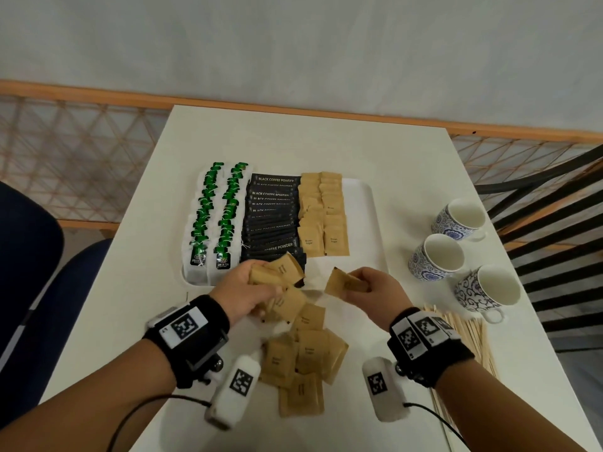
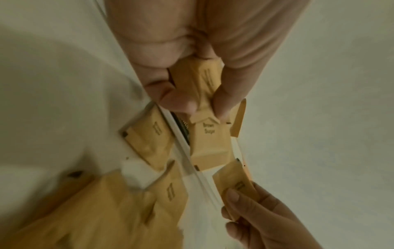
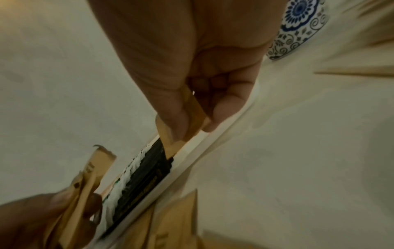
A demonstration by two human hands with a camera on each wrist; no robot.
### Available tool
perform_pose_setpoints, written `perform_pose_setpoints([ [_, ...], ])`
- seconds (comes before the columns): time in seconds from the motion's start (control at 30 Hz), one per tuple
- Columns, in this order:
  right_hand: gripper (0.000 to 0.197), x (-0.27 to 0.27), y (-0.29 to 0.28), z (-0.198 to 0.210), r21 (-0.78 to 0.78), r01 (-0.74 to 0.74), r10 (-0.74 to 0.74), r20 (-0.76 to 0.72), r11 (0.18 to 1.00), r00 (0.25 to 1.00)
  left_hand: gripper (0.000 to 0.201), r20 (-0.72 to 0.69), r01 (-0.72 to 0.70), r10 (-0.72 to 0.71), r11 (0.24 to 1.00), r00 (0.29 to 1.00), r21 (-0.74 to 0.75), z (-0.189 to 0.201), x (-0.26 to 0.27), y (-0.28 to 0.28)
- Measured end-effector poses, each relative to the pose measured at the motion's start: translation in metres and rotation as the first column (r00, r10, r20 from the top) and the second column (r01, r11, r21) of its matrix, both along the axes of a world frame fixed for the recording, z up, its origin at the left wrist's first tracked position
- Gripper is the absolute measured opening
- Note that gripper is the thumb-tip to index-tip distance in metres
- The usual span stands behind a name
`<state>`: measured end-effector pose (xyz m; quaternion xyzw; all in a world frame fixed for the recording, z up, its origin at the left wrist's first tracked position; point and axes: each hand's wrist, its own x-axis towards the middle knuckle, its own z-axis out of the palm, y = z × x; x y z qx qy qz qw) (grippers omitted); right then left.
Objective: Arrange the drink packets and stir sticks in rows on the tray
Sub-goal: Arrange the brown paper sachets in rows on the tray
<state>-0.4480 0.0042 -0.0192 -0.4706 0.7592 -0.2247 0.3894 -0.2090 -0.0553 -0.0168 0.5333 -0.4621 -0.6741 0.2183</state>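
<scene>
Head view: left hand [image 1: 243, 290] grips several sugar packets [image 1: 277, 272], right hand [image 1: 372, 293] pinches one [image 1: 339, 283], both at the tray's [image 1: 368, 203] near edge, likely feeding its sugar rows

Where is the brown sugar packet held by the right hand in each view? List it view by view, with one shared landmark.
Head: brown sugar packet, centre, right of the left hand.
Left wrist: lower right, pinched by the right hand.
Right wrist: centre, edge-on between the fingers.
Shared landmark: the tray's near rim.
</scene>
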Motion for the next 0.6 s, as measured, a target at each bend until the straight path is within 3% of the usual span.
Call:
perform_pose_setpoints([
  [0.2,0.014,-0.008,-0.034,0.007,-0.047,0.037,-0.028,0.172,0.998,0.985,0.031,-0.078,-0.083,0.085,0.996,0.993,0.025,0.006,-0.005,-0.018],
  [0.37,0.012,-0.017,-0.068,0.011,-0.013,-0.075,0.075,0.023,0.997,0.997,0.030,-0.110,-0.126,0.132,0.990,0.985,0.057,0.006,-0.013,-0.030],
  [0.47,0.010,-0.016,-0.086,0.014,0.077,-0.207,0.211,-0.046,0.975,0.976,0.029,-0.115,-0.136,0.141,0.989,0.983,0.049,0.007,-0.012,-0.040],
  [0.6,0.026,-0.007,-0.107,0.013,0.116,-0.306,0.323,-0.194,0.945,0.926,0.028,-0.110,-0.166,0.170,0.985,0.979,0.042,0.008,-0.010,-0.055],
])
